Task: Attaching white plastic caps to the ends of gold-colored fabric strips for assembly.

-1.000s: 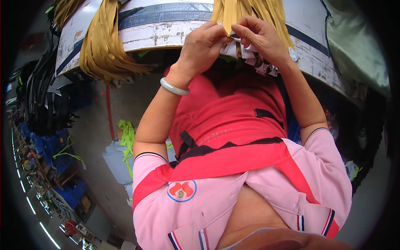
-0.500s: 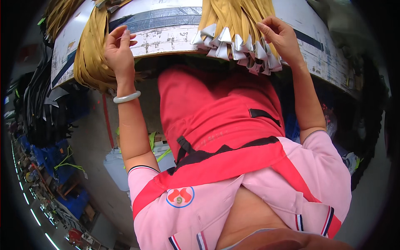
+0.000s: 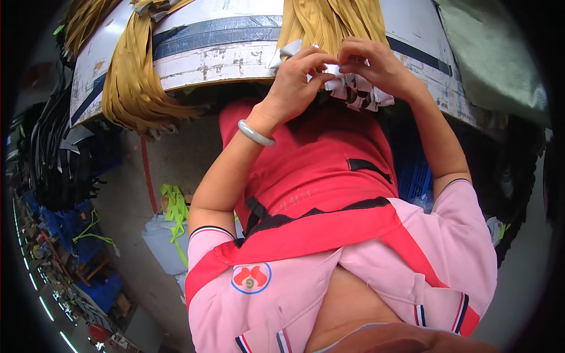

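Left hand (image 3: 303, 79) and right hand (image 3: 376, 66), 2 sets of curled fingers nearly meeting over white folded tabs (image 3: 359, 96) on long mustard-yellow fabric strips (image 3: 329, 26) at the scuffed white table's (image 3: 226, 70) edge! Whether they're pinching, can't tell; crowded ends could snag and tangle.

Grey floor (image 3: 130, 241), red floor stripe (image 3: 148, 176), scuffed white table (image 3: 212, 60), bright lights (image 3: 46, 309) far left
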`<state>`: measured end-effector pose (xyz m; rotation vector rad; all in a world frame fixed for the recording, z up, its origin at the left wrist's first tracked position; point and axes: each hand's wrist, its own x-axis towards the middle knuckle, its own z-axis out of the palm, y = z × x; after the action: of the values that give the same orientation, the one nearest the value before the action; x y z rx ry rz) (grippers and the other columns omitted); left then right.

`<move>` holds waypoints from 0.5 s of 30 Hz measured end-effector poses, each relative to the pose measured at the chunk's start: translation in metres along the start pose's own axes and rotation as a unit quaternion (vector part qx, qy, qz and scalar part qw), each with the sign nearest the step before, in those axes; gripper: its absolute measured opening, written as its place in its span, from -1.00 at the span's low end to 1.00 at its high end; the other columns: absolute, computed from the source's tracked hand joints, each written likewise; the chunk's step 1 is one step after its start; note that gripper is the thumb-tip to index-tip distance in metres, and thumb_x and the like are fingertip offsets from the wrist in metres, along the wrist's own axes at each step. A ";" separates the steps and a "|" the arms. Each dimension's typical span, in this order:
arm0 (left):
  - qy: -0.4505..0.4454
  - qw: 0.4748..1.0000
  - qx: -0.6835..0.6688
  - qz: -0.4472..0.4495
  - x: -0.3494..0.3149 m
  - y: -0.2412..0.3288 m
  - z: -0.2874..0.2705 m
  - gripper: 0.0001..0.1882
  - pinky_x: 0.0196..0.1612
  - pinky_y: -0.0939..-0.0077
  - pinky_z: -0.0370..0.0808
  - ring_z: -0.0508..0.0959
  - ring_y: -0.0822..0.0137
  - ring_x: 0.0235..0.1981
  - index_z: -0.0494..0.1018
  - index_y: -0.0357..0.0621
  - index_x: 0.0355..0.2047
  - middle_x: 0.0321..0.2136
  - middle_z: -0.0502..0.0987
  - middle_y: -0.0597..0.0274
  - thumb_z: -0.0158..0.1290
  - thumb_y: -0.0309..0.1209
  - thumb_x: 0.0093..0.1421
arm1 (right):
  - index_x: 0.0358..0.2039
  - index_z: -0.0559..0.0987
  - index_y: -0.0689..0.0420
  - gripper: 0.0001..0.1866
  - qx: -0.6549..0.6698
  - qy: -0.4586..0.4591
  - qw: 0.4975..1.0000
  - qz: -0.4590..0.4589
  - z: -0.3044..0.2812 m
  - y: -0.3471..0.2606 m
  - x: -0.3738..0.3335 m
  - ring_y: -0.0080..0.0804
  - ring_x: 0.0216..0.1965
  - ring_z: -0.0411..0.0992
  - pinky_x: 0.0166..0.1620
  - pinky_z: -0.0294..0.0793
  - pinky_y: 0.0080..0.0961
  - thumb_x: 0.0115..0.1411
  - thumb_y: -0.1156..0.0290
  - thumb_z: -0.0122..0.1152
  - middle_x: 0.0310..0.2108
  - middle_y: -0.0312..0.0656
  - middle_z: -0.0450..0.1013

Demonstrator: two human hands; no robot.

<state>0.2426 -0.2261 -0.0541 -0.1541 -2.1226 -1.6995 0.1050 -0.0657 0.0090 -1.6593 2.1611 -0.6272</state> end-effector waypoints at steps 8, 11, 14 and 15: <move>-0.001 0.993 0.080 0.083 0.024 0.000 -0.007 -0.80 -0.24 0.46 0.54 0.59 0.22 -0.25 0.52 -0.24 -0.25 -0.27 0.55 0.14 0.19 -0.59 0.08 | -0.36 0.50 0.23 -0.91 0.295 0.047 0.953 0.047 0.007 0.023 0.009 -0.67 -0.31 0.36 -0.23 0.36 -0.69 0.20 0.53 0.25 -0.35 -0.37 0.38; 0.012 0.996 0.080 0.049 0.024 -0.002 -0.007 -0.83 -0.25 0.47 0.54 0.61 0.23 -0.28 0.52 -0.24 -0.27 -0.33 0.59 0.13 0.19 -0.57 0.09 | -0.36 0.51 0.19 -0.92 0.354 0.045 0.932 0.058 0.009 0.025 0.011 -0.67 -0.34 0.38 -0.25 0.38 -0.69 0.23 0.50 0.24 -0.37 -0.38 0.40; 0.002 0.999 0.028 -0.021 0.028 -0.010 -0.014 -0.84 -0.24 0.51 0.54 0.62 0.32 -0.33 0.53 -0.27 -0.27 -0.39 0.62 0.14 0.20 -0.56 0.11 | -0.32 0.53 0.16 -0.87 0.387 0.025 0.918 0.089 0.008 0.018 0.018 -0.69 -0.40 0.40 -0.30 0.37 -0.69 0.23 0.40 0.28 -0.47 -0.36 0.45; 0.005 0.999 0.005 -0.048 0.029 -0.010 -0.017 -0.84 -0.24 0.53 0.54 0.62 0.38 -0.35 0.53 -0.28 -0.28 -0.41 0.63 0.16 0.20 -0.56 0.11 | -0.28 0.50 0.15 -0.87 0.385 0.025 0.919 0.080 0.006 0.017 0.019 -0.67 -0.38 0.41 -0.28 0.39 -0.69 0.24 0.41 0.26 -0.43 -0.36 0.44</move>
<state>0.2169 -0.2495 -0.0487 -0.0402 -2.1617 -1.7396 0.0893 -0.0814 -0.0056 -1.0325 1.6978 -1.2680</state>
